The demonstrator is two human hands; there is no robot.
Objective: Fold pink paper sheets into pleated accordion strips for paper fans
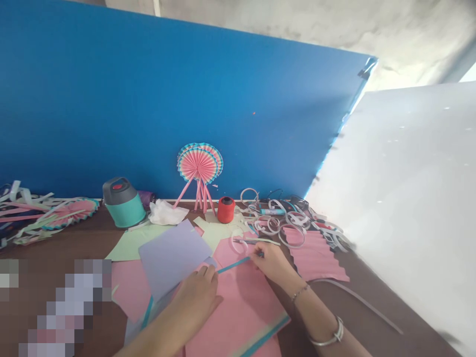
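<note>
A pink paper sheet (245, 302) with blue edges lies on the table in front of me. My left hand (199, 292) rests on its left side, fingers laid on the paper near the far blue edge (234, 265). At the right end of that edge, my right hand (269, 260) is closed in a pinch on the paper; the fingertips hide the exact grip. Just beyond my left hand, a lilac sheet (173, 258) overlaps other pink and pale green paper (143, 240). Scissors, partly covered, seem to lie by a pale strip (267, 241) beyond my right hand.
Along the blue board (167, 89) stand a teal container (126, 206), a pleated paper fan (200, 163) and a red thread spool (225, 210). Curled paper strips (267, 225) and a pleated pink sheet (316, 255) lie right. Another fan (74, 213) lies left.
</note>
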